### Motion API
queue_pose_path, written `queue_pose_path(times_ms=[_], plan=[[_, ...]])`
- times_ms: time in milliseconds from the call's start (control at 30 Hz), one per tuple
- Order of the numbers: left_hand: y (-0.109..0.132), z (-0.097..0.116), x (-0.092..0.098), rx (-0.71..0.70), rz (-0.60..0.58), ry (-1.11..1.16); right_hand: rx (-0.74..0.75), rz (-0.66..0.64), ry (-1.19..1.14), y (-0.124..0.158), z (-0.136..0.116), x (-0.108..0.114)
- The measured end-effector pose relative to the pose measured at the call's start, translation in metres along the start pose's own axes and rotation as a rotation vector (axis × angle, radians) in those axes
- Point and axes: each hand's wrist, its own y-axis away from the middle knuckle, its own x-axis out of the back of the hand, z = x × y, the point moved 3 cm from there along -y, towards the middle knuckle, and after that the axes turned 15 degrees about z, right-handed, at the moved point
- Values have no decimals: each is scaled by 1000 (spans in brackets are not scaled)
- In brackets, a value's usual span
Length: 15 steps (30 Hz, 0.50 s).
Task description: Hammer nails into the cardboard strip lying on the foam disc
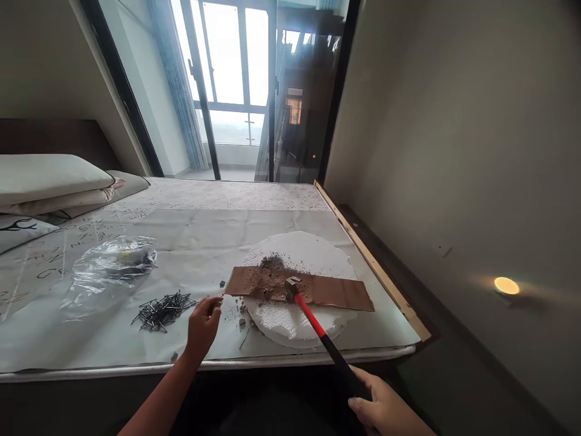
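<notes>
My right hand [381, 406] grips the black end of a hammer [318, 327] with a red and black handle. Its metal head rests on a brown board [336, 292] that lies across a round white foam slab [295, 321]. Dark crumbs and dust are scattered on the board and foam. My left hand [203, 324] is on the sheet just left of the board, fingers curled in a pinch; what they hold is too small to see. A pile of dark nails [163, 309] lies a little to the left of that hand.
All this sits on a bed covered with a pale printed sheet [204, 236]. A crumpled clear plastic bag [113, 263] lies at the left, pillows [45, 181] at the far left. A wall with a small lit lamp [506, 285] runs along the right; a glass door is behind.
</notes>
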Motion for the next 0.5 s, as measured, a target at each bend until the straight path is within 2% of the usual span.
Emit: queue_pose_path(times_ms=[100, 167, 300, 400, 500], plan=[[-5, -24, 9, -4, 31, -83, 37, -24, -59, -2, 0, -3], [-7, -47, 11, 21, 5, -166, 48, 12, -87, -1, 3, -1], [-1, -91, 5, 91, -244, -418, 62, 129, -74, 6, 9, 16], [9, -103, 2, 90, -415, -586, 68, 182, 21, 8, 16, 38], [17, -100, 0, 86, -497, -658, 77, 278, 150, -1, 30, 59]])
